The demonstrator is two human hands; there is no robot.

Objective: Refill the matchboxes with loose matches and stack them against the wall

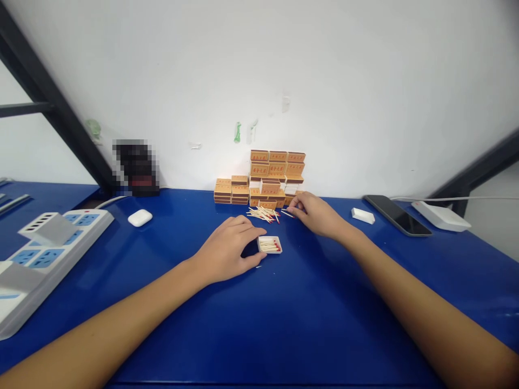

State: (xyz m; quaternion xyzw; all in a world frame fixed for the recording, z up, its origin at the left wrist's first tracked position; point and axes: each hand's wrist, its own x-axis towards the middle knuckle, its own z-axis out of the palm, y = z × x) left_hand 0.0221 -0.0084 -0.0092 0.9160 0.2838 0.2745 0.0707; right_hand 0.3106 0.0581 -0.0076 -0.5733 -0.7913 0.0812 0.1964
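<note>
A small white matchbox tray lies on the blue table, partly filled with red-tipped matchsticks. The thumb and fingers of my left hand grip the tray's left end from both sides. Behind it is a loose pile of matchsticks. Just right of that pile, my right hand has its fingertips pinched at a matchstick. Stacked orange matchboxes stand behind the pile against the wall, with a lower stack of matchboxes to their left.
On the right are a small white block, a black phone and a white device with a cable. To the left lie a white earbud case and a large power strip. Dark metal bars slope at both sides.
</note>
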